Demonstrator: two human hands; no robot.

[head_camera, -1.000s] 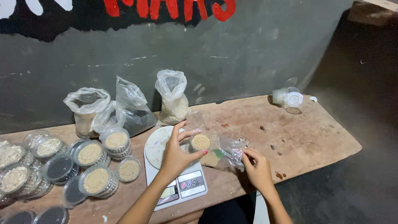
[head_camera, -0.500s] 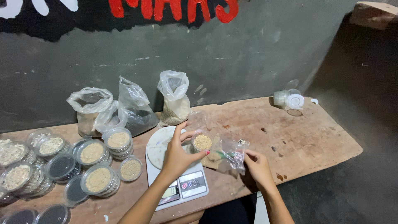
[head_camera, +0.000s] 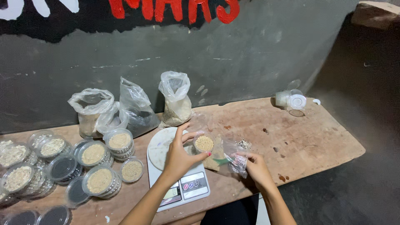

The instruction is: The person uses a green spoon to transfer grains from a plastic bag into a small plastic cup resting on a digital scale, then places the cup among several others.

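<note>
At the far left of the worn wooden table (head_camera: 291, 141) lie stacks of round clear plastic containers with lids (head_camera: 62, 166), some filled with pale grain, some dark and seemingly empty. Behind them, against the grey painted wall (head_camera: 250, 62), stand three knotted clear plastic bags of grain (head_camera: 125, 108), slumped and soft.

Near the middle sits a white digital kitchen scale with a round platform (head_camera: 160, 150). Over it the person's left hand (head_camera: 179, 156) holds a small round clear plastic cup of beige grain (head_camera: 204, 143), fingers and thumb curled around its rim and side, the hand partly closed on it. The cup sits just above the right edge of the scale, uncovered. It looks light and thin-walled, likely to flex if squeezed, and its loose contents would spill if tipped, so a level hold by the wall below the rim, as here, seems the sound one.

Just to the right, the right hand (head_camera: 254, 164) pinches a crumpled clear plastic bag (head_camera: 235, 156) that rests on the table, fingers closed on its limp, slippery film. Dark specks of spilled grain lie beyond it.

At the far right edge lies a toppled stack of empty clear cups with a white lid (head_camera: 290, 100), well apart from both hands.
</note>
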